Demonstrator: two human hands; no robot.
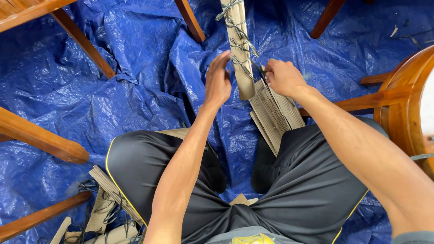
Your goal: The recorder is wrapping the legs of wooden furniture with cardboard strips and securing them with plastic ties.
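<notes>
View from a head camera looking down at a seated person's lap, black shorts with yellow piping (289, 180), over a crumpled blue plastic tarpaulin (113, 81) covering the floor. Between the knees, running away from the viewer, lies a long narrow bundle of tan cardboard strips laced with grey cord (239, 49), its far end leaving the top of the picture. The left hand (218, 81) is edge-on to the camera, fingers together and slightly curled, touching or nearly touching the left side of the bundle; whether it grips cannot be told. The right hand (281, 77) is closed in a pinch at the bundle's right edge, apparently on the cord, though what sits between the fingertips is hidden. Under the right wrist, a fan of loose ribbed tan cardboard slats (273, 117) spreads toward the lap. More cardboard scraps tangled with cord (106, 212) lie near left. Brown wooden chair legs (40, 140) surround the scene. A likely risk: pulling the cord hard could tear the soft cardboard or let the loose slats slide apart
</notes>
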